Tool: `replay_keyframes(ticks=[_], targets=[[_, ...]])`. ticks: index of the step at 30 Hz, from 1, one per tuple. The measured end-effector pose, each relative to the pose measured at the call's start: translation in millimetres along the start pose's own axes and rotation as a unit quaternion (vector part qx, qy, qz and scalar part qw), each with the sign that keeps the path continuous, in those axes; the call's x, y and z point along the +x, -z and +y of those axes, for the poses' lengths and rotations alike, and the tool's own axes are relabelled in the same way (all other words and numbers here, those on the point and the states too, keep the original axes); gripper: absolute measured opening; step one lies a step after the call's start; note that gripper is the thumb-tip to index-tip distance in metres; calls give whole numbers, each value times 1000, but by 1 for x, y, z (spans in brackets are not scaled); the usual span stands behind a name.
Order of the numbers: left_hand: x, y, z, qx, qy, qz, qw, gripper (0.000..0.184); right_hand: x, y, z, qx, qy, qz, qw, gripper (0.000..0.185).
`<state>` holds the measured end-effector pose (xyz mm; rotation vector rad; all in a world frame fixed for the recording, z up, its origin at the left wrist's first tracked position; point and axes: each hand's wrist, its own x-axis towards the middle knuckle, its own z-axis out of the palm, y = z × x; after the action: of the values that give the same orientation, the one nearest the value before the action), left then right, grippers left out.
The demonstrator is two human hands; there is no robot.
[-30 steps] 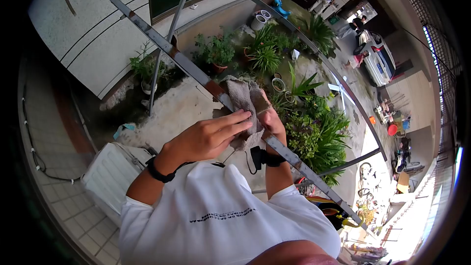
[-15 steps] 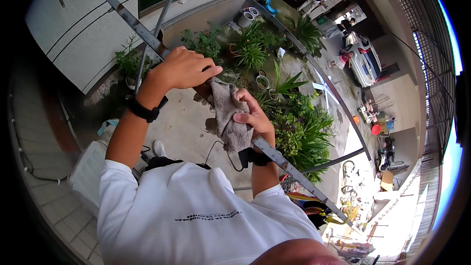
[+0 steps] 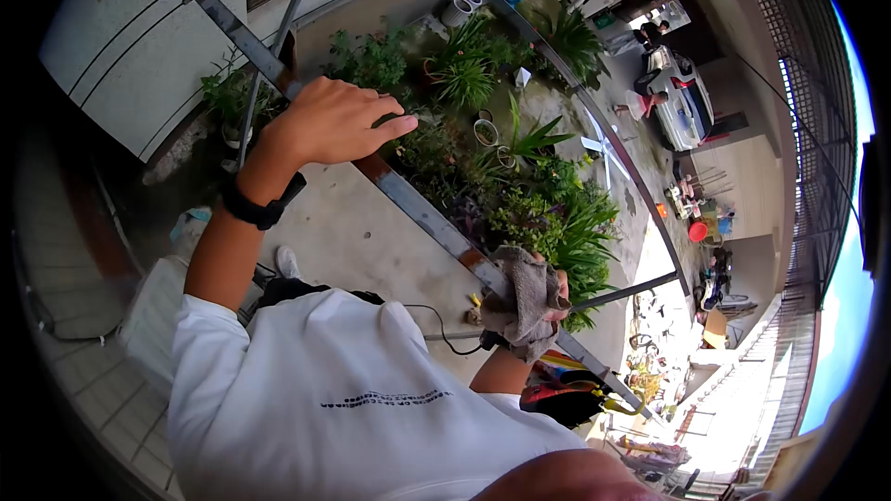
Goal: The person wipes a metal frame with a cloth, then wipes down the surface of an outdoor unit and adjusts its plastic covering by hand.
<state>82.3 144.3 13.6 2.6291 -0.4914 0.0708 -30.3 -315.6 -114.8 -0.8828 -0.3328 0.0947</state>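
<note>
A long, scuffed metal bar (image 3: 422, 209) runs diagonally across the view in front of me. My left hand (image 3: 334, 122), with a black band on its wrist, lies over the bar's upper part. Its fingers bend over the far side, while the thumb sticks out to the right; the fingertips are partly hidden. Lower down, my right hand (image 3: 559, 297) grips a grey-brown cloth (image 3: 522, 301) folded around the bar. Most of that hand is behind the cloth, with only some fingers showing.
Curved metal framing (image 3: 557, 60) joins the bar around me. Beyond are green plants (image 3: 548, 213), white pots (image 3: 457, 11) and a silver car (image 3: 685, 107) with people near it. A white boxy object (image 3: 153, 315) stands at left. A dark cable (image 3: 436, 320) hangs near my waist.
My right hand has slid the cloth down along the bar to the lower right, away from my left hand. The left hand stays on the bar, its thumb now more outstretched.
</note>
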Motion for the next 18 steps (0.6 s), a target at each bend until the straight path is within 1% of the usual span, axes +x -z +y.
replay_keyframes(ticks=[2,4,5,8,9,11,13,14,18], targets=[[0,-3,-1,-2,-3,10,1000,51,-1,8,5,4,-17,-17,1000,38],[0,-5,-1,-2,-1,19,1000,50,29,-45,11,83,-22,-64,994,41],[0,-4,-1,-1,0,24,1000,50,41,-59,17,100,-33,-75,992,43],[1,0,0,5,8,0,1000,49,66,-74,36,117,-78,-79,987,51],[1,0,-1,7,8,4,1000,49,69,-76,39,95,-107,-48,989,51],[2,-3,-2,9,9,15,1000,48,78,-75,50,59,-127,-20,990,50],[2,-3,-4,18,12,20,1000,49,96,-73,65,34,-143,-57,988,54],[2,-4,-5,23,14,22,999,49,99,-78,68,20,-162,-41,986,54],[1,-6,-8,5,4,46,999,50,97,-88,52,10,-191,2,982,48]])
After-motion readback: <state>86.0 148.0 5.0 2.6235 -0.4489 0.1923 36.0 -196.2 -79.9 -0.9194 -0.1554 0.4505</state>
